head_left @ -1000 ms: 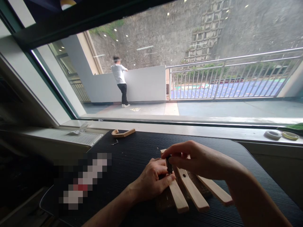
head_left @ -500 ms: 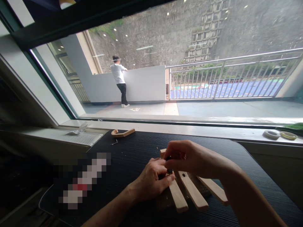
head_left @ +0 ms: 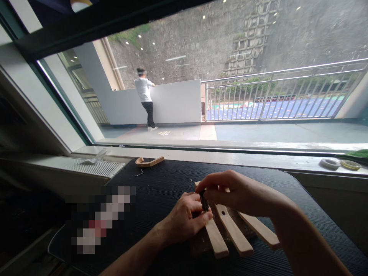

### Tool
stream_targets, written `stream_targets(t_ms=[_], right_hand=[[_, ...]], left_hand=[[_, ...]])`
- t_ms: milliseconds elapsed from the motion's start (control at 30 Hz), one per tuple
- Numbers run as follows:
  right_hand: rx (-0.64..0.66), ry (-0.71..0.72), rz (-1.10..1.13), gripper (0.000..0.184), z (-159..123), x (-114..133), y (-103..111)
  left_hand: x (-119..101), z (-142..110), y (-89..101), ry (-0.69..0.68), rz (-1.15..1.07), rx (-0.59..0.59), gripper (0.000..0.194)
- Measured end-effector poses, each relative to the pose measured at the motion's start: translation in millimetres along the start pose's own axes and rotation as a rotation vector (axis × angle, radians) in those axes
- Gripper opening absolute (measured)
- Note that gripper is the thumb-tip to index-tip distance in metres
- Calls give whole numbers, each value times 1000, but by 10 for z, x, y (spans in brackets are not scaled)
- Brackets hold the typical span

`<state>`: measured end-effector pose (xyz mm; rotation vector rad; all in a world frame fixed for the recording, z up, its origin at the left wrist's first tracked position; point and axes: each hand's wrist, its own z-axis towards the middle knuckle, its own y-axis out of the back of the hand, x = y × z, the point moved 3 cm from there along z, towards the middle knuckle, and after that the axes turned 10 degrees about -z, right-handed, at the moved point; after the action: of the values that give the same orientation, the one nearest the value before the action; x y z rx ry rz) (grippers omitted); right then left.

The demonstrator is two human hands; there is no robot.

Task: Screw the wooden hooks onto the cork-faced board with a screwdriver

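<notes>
My right hand (head_left: 225,189) is closed, thumb and fingers pinching a short dark cylindrical piece (head_left: 204,201) upright over a pale wooden strip (head_left: 217,237). My left hand (head_left: 189,212) grips that strip from the left, its thumb lying on the wood next to the dark piece. A second wooden strip (head_left: 236,234) with a dark round spot lies just right of it. Partly under my right hand is a third wooden strip (head_left: 261,232). The far ends of the strips are largely hidden by my hands. A brownish block or sheet (head_left: 199,243) shows beneath them.
On the black table (head_left: 161,191), a hook-shaped wooden piece (head_left: 149,161) lies at the back, with small metal bits (head_left: 139,173) in front. Two tape rolls (head_left: 329,164) sit on the sill. A blurred-out item (head_left: 103,220) is at left. Beyond the window stands a person (head_left: 143,92).
My right fingers have shifted slightly around the dark piece, so more of its length shows. My left hand and the wooden strips have stayed nearly still.
</notes>
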<state>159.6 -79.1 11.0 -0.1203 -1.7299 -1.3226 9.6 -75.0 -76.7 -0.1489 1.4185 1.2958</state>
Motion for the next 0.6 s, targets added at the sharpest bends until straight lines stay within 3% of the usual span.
stream_targets(t_ms=[367,600], right_hand=[[-24,-53,-13,16,11,-24,-24],[4,-11,-67,24,-29,29,3]], left_hand=[[-7,-3,-5,5,32,-1,20],[-18,0,2,-10,-3,1,16]])
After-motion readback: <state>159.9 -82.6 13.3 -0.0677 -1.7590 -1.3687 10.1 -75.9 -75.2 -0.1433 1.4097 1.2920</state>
